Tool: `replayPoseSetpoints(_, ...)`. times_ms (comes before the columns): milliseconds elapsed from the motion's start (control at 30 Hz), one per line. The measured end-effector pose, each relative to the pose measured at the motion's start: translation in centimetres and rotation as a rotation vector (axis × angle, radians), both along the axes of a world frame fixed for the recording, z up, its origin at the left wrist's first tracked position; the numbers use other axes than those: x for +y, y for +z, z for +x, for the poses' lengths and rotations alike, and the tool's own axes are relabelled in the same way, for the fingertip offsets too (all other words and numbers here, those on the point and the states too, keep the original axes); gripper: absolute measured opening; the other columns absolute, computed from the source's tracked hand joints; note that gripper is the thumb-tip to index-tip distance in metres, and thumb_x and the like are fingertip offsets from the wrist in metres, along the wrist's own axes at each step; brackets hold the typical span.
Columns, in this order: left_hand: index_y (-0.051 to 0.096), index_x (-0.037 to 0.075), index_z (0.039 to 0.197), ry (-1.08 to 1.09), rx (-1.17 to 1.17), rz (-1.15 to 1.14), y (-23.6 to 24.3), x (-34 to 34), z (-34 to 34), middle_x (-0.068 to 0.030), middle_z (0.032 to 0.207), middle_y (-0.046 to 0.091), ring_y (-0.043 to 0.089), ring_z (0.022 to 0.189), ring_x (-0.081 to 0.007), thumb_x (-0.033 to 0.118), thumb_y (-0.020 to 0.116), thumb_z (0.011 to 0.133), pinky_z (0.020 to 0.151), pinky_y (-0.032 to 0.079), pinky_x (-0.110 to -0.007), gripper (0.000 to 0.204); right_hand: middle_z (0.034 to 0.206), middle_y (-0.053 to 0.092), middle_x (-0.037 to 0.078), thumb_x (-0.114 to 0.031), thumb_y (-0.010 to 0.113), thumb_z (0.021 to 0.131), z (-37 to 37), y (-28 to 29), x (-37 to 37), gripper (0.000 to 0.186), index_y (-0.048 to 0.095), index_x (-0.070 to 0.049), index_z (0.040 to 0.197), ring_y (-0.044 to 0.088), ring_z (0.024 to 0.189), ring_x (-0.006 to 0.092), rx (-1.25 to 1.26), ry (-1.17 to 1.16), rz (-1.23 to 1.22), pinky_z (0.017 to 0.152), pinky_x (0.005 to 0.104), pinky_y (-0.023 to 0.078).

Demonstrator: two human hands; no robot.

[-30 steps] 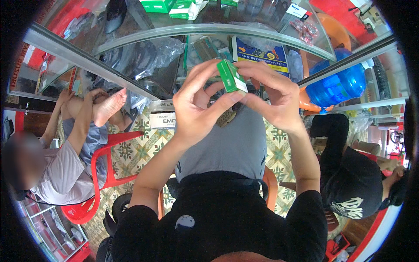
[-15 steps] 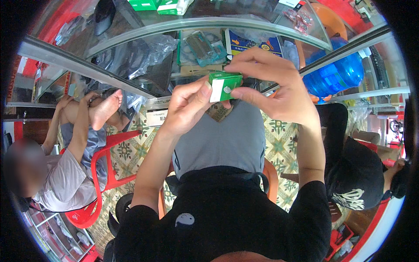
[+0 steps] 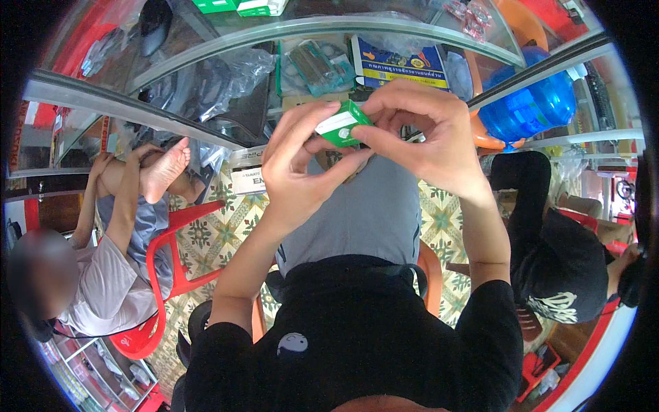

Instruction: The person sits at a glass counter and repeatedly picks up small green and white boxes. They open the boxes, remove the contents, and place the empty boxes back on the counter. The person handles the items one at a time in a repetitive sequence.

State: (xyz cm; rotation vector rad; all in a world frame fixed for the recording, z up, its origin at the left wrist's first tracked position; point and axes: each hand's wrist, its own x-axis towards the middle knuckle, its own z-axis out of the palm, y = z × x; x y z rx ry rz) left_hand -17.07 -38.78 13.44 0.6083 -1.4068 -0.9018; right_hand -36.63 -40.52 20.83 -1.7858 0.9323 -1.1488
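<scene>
Both hands hold a small green box at chest height, above the lap. Left hand grips it from below and behind, thumb and fingers closed on its sides. Right hand pinches the end nearest it, fingertips closed on the flap edge. Beyond the grip stands a glass surface. Judgement: to work the end well, steady the body with the left, pull only with the right fingertips, avoid crushing the card.

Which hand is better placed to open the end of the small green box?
Probably the right hand: its fingertips pinch the small green box at the end facing it. The left hand cups the box from below and behind, so it looks set to steady it.
</scene>
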Motion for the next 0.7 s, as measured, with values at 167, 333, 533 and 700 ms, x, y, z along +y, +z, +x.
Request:
replayPoseSetpoints(167, 0.065, -0.008, 0.133, 0.146, -0.189, -0.098, -0.2, 0.0, 0.6, -0.0186, 0.138, 0.058, 0.066, 0.123, -0.0270, -0.017, 0.085, 0.077, 0.099, 0.063, -0.038, 0.060, 0.096, 0.073, 0.007, -0.003, 0.080, 0.094, -0.5, -0.1, 0.3, 0.016, 0.078, 0.005, 0.108, 0.067, 0.082, 0.0061, -0.061, 0.054, 0.194, 0.066, 0.0211, 0.053)
replayPoseSetpoints(333, 0.066, -0.008, 0.133, 0.093, -0.211, -0.116, -0.5, -0.6, 1.1, -0.0179, 0.136, 0.059, 0.066, 0.122, -0.0260, -0.017, 0.085, 0.076, 0.099, 0.063, -0.037, 0.061, 0.098, 0.074, 0.007, -0.003, 0.077, 0.096, -0.9, 0.0, 0.5, 0.018, 0.077, 0.006, 0.111, 0.066, 0.083, 0.0055, -0.076, 0.097, 0.273, 0.067, 0.0216, 0.053)
replayPoseSetpoints(533, 0.073, -0.003, 0.128, 0.120, -0.196, -0.080, -0.1, -0.6, 0.9, -0.0149, 0.128, 0.066, 0.070, 0.113, -0.0228, -0.011, 0.089, 0.073, 0.087, 0.065, -0.032, 0.057, 0.091, 0.074, 0.005, -0.003, 0.076, 0.096, -1.4, -0.5, 0.0, 0.017, 0.078, 0.006, 0.110, 0.063, 0.078, 0.0038, -0.011, 0.120, 0.234, 0.063, 0.0217, 0.050)
replayPoseSetpoints(700, 0.076, 0.001, 0.125, 0.124, -0.196, -0.065, 0.0, -0.7, 0.9, -0.0130, 0.122, 0.070, 0.072, 0.107, -0.0205, -0.008, 0.090, 0.072, 0.075, 0.065, -0.029, 0.056, 0.087, 0.074, 0.004, -0.007, 0.078, 0.094, -1.5, -0.9, -0.1, 0.019, 0.079, 0.005, 0.109, 0.065, 0.076, 0.0047, 0.013, 0.101, 0.208, 0.064, 0.0228, 0.051)
